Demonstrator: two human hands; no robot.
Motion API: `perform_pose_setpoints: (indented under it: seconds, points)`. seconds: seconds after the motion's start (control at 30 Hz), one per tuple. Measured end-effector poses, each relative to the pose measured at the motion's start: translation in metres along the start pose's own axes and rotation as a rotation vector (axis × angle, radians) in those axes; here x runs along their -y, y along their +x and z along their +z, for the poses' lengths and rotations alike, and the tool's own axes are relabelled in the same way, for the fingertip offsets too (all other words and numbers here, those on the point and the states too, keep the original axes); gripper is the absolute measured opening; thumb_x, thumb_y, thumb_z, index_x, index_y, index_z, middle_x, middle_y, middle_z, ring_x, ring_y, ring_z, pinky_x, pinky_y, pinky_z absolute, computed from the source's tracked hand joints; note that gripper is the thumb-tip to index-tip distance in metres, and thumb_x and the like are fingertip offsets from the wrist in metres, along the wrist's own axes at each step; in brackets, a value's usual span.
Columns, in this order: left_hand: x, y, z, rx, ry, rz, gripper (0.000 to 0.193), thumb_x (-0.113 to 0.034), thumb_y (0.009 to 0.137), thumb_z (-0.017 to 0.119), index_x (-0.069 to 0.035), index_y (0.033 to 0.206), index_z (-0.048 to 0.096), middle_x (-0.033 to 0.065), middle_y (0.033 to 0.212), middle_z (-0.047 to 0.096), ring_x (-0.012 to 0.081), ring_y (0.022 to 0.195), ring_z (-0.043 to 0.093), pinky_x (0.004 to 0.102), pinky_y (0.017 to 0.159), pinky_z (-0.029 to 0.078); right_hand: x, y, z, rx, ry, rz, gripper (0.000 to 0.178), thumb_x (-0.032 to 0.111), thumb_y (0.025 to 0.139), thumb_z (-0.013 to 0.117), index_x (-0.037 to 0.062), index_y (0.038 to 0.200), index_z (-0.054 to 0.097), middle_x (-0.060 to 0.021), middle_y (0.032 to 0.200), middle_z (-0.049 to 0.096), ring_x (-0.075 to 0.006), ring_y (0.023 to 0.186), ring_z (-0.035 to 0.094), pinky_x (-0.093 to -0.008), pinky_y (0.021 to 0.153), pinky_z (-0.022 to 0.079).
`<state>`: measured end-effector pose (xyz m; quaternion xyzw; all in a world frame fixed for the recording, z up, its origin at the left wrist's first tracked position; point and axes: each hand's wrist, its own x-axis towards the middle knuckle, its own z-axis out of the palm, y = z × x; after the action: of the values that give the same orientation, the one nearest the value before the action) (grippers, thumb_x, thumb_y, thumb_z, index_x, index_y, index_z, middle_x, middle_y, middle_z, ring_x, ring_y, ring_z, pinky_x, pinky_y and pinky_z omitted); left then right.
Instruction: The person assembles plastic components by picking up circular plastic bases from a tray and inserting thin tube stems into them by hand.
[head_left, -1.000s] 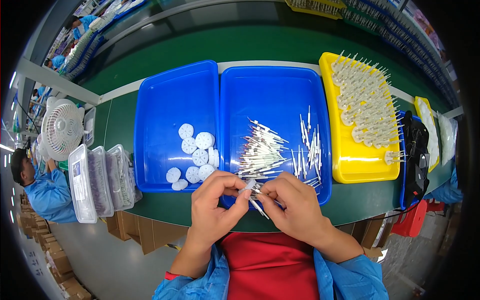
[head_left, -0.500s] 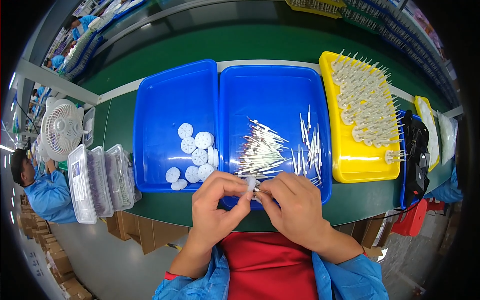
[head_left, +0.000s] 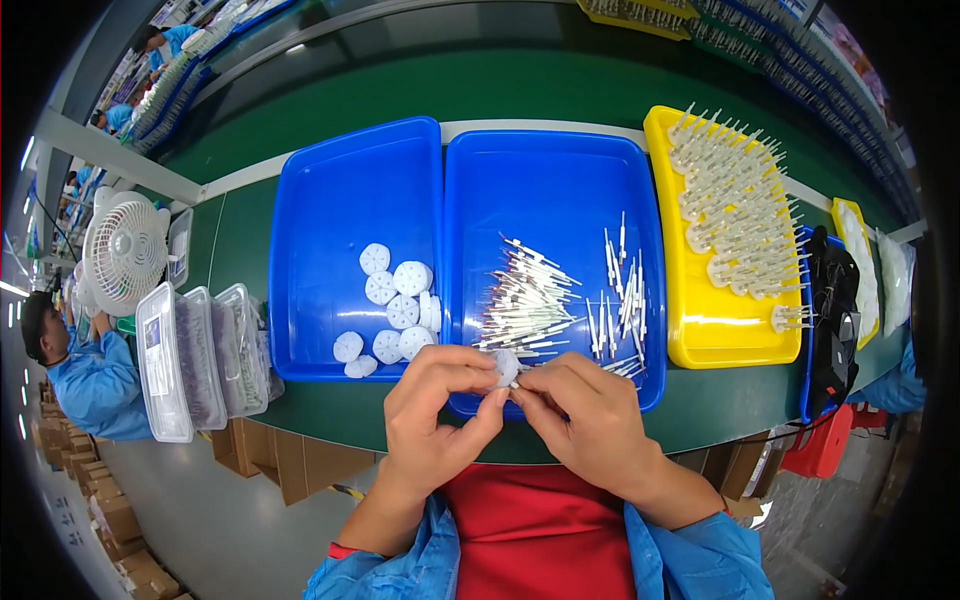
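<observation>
Tilting edgewise, white disc (head_left: 506,368) (facing unclear)

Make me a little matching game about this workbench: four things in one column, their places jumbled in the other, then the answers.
Things:
1. White fan
2. Loose white discs
3. Thin white sticks
4. Spiky whitish pieces

Places:
A. Lying bunched in the right blue tray
B. In rows in the yellow tray
C. At the left, beyond the clear boxes
D. Lying in the left blue tray

Pairs: 1-C, 2-D, 3-A, 4-B
</observation>
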<state>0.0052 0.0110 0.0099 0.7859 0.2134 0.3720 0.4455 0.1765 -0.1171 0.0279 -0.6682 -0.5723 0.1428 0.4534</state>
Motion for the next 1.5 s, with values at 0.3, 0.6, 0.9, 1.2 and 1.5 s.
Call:
perform_pose_setpoints:
  seconds: [0.3, 0.6, 0.9, 1.2, 1.5]
  points:
    - [-0.01, 0.007, -0.004, 0.039, 0.101, 0.12, 0.037, 0.006, 0.087, 0.089, -0.002, 0.123, 0.085, 0.0175, 0.129, 0.074, 0.0264, 0.104, 0.082, 0.0331, 0.08, 0.067, 0.001, 0.0, 0.0, -0.019, -0.013, -0.057, 0.022, 0.004, 0.097, 0.087, 0.0031, 0.116, 0.076, -0.0104, 0.098, 0.073, -0.0294, 0.081, 0.077, -0.0391, 0.067, 0.063]
    - [-0.008, 0.008, -0.005, 0.071, 0.087, 0.124, 0.041, 0.008, 0.086, 0.089, -0.001, 0.127, 0.086, 0.0166, 0.131, 0.073, 0.027, 0.107, 0.082, 0.0339, 0.085, 0.069, 0.002, -0.002, -0.001, 0.006, -0.027, -0.067, 0.021, 0.001, 0.096, 0.086, 0.0029, 0.113, 0.076, -0.0099, 0.096, 0.071, -0.029, 0.079, 0.076, -0.039, 0.066, 0.062]
    - [-0.007, 0.004, -0.005, 0.011, 0.109, 0.144, 0.028, 0.005, 0.086, 0.095, 0.001, 0.112, 0.084, 0.0175, 0.12, 0.079, 0.0285, 0.104, 0.083, 0.0354, 0.086, 0.068, 0.0, -0.003, -0.004, -0.015, 0.025, -0.043, 0.022, 0.002, 0.095, 0.087, 0.0033, 0.114, 0.077, -0.0105, 0.097, 0.071, -0.0285, 0.078, 0.076, -0.0382, 0.065, 0.061]
    - [-0.008, -0.004, 0.008, 0.045, -0.215, -0.193, 0.039, 0.004, 0.1, 0.086, 0.005, 0.135, 0.068, 0.0143, 0.11, 0.083, 0.0195, 0.099, 0.085, 0.028, 0.081, 0.068, -0.016, 0.001, -0.02, 0.065, -0.133, -0.195, 0.042, 0.01, 0.085, 0.089, 0.0116, 0.127, 0.081, -0.0082, 0.107, 0.07, -0.0273, 0.089, 0.074, -0.0387, 0.073, 0.061]
    - [0.004, 0.022, -0.04, -0.197, 0.644, -0.094, 0.045, -0.012, 0.089, 0.092, -0.006, 0.132, 0.077, 0.0153, 0.126, 0.075, 0.0351, 0.123, 0.068, 0.0467, 0.11, 0.049, -0.055, -0.007, -0.101, -0.426, -0.299, 0.368, 0.042, 0.002, 0.093, 0.09, 0.0022, 0.133, 0.077, -0.0164, 0.109, 0.082, -0.022, 0.087, 0.079, -0.0329, 0.074, 0.06]
